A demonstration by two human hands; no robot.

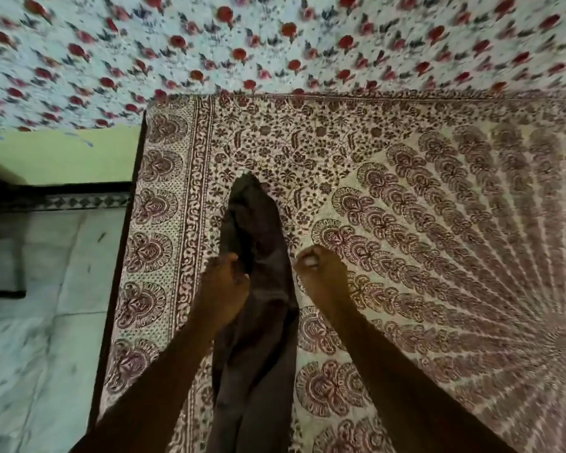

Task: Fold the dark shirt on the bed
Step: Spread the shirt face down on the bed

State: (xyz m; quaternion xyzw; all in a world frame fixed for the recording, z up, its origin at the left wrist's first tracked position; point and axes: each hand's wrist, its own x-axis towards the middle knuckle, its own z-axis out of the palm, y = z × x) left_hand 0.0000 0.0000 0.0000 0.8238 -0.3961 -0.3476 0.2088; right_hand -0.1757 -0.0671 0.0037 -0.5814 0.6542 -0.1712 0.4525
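Observation:
The dark shirt [257,289] lies bunched in a long narrow strip on the bed [406,207], running from near the front edge up to a point at the middle. My left hand [221,282] grips the shirt's left edge about halfway along. My right hand [317,273] hovers just right of the shirt with its fingers curled; no cloth shows in it, and whether it touches the shirt is unclear.
The bed's patterned maroon-and-cream cover spreads to the right. A floral cloth with red flowers [275,44] hangs behind the bed. The bed's dark left edge [121,256] borders a pale tiled floor [40,322] and a green wall [62,155].

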